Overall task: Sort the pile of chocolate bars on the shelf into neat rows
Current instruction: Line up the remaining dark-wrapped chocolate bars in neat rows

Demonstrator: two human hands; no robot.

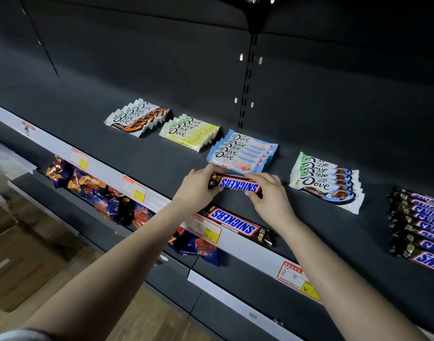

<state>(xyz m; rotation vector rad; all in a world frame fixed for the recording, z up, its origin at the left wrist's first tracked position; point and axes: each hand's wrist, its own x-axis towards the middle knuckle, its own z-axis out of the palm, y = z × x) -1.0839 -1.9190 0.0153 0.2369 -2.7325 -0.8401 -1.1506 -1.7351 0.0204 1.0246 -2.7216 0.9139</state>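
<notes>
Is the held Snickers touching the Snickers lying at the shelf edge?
Apart. The head view shows bare shelf between the held Snickers and the lying Snickers.

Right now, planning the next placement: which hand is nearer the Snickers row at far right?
Right. The right hand sits left of the Snickers row; the left hand lies farther left.

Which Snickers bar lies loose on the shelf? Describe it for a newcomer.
On the dark shelf, go to its front edge, just behind the white price rail. The loose Snickers bar lies there flat, between the two wrists. Unlike the held Snickers bar gripped by the left hand and right hand above it, or the Snickers row at far right, it lies single and unheld.
</notes>
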